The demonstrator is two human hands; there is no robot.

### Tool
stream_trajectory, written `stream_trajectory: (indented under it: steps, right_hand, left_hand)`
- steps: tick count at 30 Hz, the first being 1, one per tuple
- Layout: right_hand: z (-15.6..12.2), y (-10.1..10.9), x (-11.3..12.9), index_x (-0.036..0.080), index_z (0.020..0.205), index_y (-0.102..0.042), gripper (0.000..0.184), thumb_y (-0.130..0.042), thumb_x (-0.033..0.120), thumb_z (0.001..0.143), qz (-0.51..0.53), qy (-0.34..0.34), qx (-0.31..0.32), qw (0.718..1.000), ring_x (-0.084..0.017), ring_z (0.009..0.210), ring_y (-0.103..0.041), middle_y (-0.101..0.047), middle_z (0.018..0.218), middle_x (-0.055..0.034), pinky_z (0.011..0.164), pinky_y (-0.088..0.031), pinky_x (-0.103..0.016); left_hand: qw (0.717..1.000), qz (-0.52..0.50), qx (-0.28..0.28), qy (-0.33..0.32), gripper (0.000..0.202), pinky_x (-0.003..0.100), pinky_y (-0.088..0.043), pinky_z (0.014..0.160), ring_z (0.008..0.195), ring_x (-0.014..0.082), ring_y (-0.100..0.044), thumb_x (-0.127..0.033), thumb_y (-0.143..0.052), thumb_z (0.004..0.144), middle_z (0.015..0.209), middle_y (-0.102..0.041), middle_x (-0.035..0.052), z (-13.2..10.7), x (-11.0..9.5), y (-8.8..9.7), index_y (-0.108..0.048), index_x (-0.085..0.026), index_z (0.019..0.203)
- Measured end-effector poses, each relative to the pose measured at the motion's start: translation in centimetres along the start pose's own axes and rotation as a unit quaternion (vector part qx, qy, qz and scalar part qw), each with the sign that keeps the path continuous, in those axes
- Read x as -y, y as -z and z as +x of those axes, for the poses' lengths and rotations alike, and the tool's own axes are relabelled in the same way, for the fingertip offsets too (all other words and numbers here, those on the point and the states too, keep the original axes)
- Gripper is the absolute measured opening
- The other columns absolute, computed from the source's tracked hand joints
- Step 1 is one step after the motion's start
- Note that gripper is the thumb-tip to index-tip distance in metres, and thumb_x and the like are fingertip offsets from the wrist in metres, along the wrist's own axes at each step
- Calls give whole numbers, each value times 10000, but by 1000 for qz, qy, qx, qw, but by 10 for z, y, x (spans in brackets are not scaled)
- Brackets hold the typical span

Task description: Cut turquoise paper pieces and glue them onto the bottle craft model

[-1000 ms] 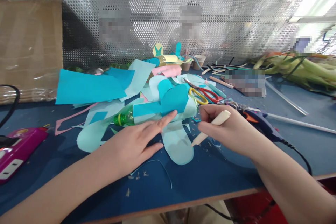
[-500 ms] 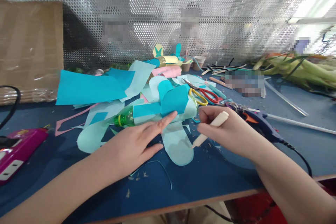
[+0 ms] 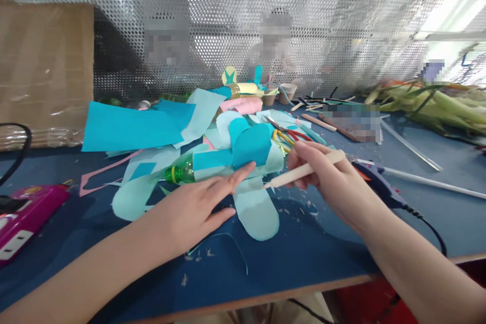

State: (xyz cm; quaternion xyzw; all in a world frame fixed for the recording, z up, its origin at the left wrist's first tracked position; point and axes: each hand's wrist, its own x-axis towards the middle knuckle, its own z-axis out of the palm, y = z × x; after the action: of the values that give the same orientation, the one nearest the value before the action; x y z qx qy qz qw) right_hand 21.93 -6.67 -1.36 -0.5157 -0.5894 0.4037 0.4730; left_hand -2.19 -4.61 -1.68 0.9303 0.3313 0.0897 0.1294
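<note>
My right hand (image 3: 326, 172) grips a cream-coloured pen (image 3: 290, 174), its thin tip at the upper part of a pale blue paper piece (image 3: 258, 215) with a rounded end. My left hand (image 3: 193, 207) lies flat with fingers stretched, the index fingertip at the lower edge of a bright blue paper shape (image 3: 253, 144). That shape sits on a green plastic bottle (image 3: 181, 171) lying sideways and wrapped in blue paper. Just beyond my right hand are scissors (image 3: 283, 136) with yellow and red handles, partly hidden by my fingers.
A dark blue glue gun (image 3: 379, 185) with a cord lies to the right. At left stand a magenta power strip (image 3: 32, 217) and a cardboard box (image 3: 45, 71). Blue paper sheets (image 3: 132, 126) lie behind my left hand; corn husks (image 3: 429, 106) lie far right.
My right hand has tilted the pen flatter, and its tip has moved up and left from the pale paper's rounded end toward its upper part. My left hand stays put.
</note>
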Motion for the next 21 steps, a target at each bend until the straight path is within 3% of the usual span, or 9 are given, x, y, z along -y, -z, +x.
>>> stream_trajectory:
  steps: [3, 6, 10, 15, 21]
  right_hand:
    - [4, -4, -4, 202, 717, -536, 327, -483, 472, 894, 31, -30, 60, 997, -139, 548, -546, -560, 537, 10, 550, -414, -263]
    - [6, -8, -10, 203, 732, -530, 196, -582, 360, 838, -13, -20, 87, 996, -133, 605, -553, -595, 606, 17, 583, -407, -253]
    - [6, -9, -16, 211, 719, -510, 127, -571, 277, 809, -57, 3, 67, 996, -122, 593, -506, -575, 638, 30, 543, -354, -248]
    - [4, -11, -18, 215, 671, -474, 177, -576, 299, 789, -120, 28, 43, 991, -105, 530, -396, -511, 597, 44, 498, -305, -248]
    - [2, -13, -18, 212, 664, -488, 175, -575, 296, 791, -154, 53, 41, 986, -108, 553, -442, -545, 614, 36, 519, -330, -242]
  left_hand:
    - [1000, 2, -2, 8, 730, 253, -499, 750, 975, 191, -654, -265, -487, 946, 1172, -643, -8, 0, 0, 0, -39, -445, 1493]
    - [1000, 4, -5, 13, 735, 270, -497, 808, 1022, 194, -649, -268, -493, 943, 1210, -639, -12, 0, -1, 0, -39, -442, 1494]
    - [1000, -3, -3, 17, 731, 266, -498, 811, 1016, 190, -657, -269, -497, 942, 1215, -642, -10, 1, -1, 0, -50, -436, 1496]
    - [1000, -9, 3, 25, 747, 270, -505, 786, 1008, 198, -658, -251, -509, 932, 1198, -648, -3, 2, -3, 1, -56, -431, 1498]
    - [1000, -17, 4, 26, 749, 279, -506, 773, 973, 196, -665, -241, -508, 930, 1171, -655, -8, 0, -4, 1, -58, -437, 1496]
